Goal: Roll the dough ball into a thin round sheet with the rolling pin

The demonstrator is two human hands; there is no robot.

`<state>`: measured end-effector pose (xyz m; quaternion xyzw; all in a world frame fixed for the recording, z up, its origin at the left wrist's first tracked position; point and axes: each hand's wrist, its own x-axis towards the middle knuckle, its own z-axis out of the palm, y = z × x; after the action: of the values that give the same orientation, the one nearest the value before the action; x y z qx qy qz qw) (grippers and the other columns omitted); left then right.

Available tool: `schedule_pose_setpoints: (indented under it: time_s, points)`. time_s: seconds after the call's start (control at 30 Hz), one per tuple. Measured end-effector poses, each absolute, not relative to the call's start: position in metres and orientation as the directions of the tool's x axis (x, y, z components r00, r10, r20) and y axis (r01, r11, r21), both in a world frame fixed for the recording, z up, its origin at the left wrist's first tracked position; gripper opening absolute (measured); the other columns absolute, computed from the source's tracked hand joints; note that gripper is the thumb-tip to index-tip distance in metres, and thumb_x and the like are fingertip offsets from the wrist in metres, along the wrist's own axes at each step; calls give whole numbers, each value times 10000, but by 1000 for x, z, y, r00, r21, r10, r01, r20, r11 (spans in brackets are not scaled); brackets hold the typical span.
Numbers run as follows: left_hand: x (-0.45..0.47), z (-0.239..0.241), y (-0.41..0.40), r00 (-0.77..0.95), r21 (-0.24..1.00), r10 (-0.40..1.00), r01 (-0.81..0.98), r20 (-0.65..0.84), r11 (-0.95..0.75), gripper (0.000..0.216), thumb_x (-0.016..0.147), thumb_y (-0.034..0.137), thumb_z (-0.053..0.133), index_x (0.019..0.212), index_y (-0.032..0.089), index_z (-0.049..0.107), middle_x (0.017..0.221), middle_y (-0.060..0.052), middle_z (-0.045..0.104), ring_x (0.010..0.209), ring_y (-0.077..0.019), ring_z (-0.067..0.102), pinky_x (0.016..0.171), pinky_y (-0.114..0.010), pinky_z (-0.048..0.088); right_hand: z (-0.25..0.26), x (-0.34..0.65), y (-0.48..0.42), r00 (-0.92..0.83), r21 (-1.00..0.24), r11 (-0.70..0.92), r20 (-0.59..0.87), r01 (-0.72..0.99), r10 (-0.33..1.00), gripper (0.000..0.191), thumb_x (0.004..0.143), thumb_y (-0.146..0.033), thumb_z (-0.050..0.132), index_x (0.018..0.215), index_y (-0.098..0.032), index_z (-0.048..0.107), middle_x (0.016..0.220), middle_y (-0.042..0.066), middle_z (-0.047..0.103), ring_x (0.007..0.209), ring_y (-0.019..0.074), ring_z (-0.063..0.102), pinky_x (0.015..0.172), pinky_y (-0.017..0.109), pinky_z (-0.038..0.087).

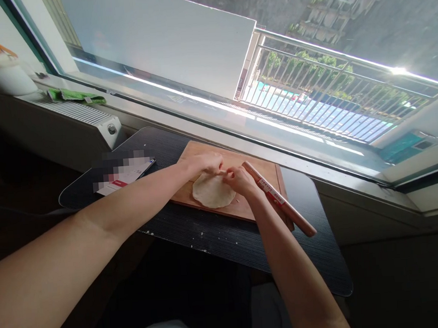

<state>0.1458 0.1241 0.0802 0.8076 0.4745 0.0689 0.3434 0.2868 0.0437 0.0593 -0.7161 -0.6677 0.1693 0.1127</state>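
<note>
Dough (212,193), mid-frame on the board (195,151), is seemingly being pinched along its top edge by left hand (212,162) and right hand (239,179), fingertips closed on it, so light, even pressure's probably needed next.

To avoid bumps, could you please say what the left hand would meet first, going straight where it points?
The left hand would likely meet the right hand first; any gap between them is unclear.
</note>
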Motion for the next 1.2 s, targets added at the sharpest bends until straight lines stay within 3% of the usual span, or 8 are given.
schedule_pose_setpoints:
  time_s: [0.17, 0.33, 0.53, 0.7, 0.9, 1.1, 1.2]
  points:
    - [145, 89, 119, 622, 646, 737, 681, -264, -344, 230, 585, 319, 735, 498, 171, 583, 470, 12, 478, 514, -116, 402, 518, -277, 270, 58, 292, 47, 43, -483, -91, -109, 871, 993, 168, 780, -264, 651, 918, -199, 722, 804, 14, 696, 704, 139, 589, 598, 214, 403]
    - [145, 95, 116, 636, 678, 699, 673, -327, -296, 285, 598, 322, 727, 443, 173, 539, 435, 27, 408, 476, -100, 338, 493, -277, 254, 56, 293, 51, 86, -544, -116, -80, 831, 993, 164, 806, -309, 625, 821, -173, 715, 756, 16, 683, 698, 142, 589, 561, 211, 377]
    - [138, 89, 118, 576, 765, 762, 621, -298, -170, 102, 556, 242, 700, 569, 168, 630, 496, 19, 511, 506, -109, 428, 496, -250, 323, 58, 292, 50, 96, -518, -119, -70, 847, 993, 135, 817, -281, 620, 831, -185, 713, 766, 7, 694, 681, 135, 588, 553, 212, 359]
    - [130, 79, 120, 506, 711, 839, 664, -200, -231, 54, 529, 163, 654, 581, 153, 656, 535, 0, 579, 557, -125, 490, 502, -238, 327, 62, 288, 47, 122, -470, -163, -116, 867, 986, 161, 842, -261, 580, 851, -191, 725, 795, 23, 717, 710, 151, 620, 571, 220, 382]
    - [113, 72, 111, 514, 645, 853, 683, -92, -342, 168, 618, 224, 600, 687, 157, 738, 624, -13, 660, 619, -138, 539, 549, -240, 350, 63, 288, 47, 105, -458, -135, -91, 879, 990, 169, 828, -244, 582, 851, -198, 744, 819, 33, 740, 765, 172, 658, 598, 227, 420]
    - [98, 59, 100, 535, 553, 844, 690, 46, -467, 258, 732, 272, 552, 822, 182, 776, 878, -47, 757, 814, -191, 635, 679, -253, 430, 64, 288, 47, 92, -450, -116, -75, 885, 993, 180, 811, -225, 581, 848, -193, 754, 812, 30, 741, 772, 169, 655, 636, 234, 436]
    - [96, 55, 99, 537, 501, 842, 717, 45, -484, 250, 751, 280, 553, 838, 189, 770, 880, -47, 757, 822, -198, 646, 689, -259, 446, 61, 290, 47, 101, -509, -135, -95, 850, 990, 205, 801, -234, 597, 930, -202, 753, 820, 11, 741, 724, 149, 640, 607, 223, 430]
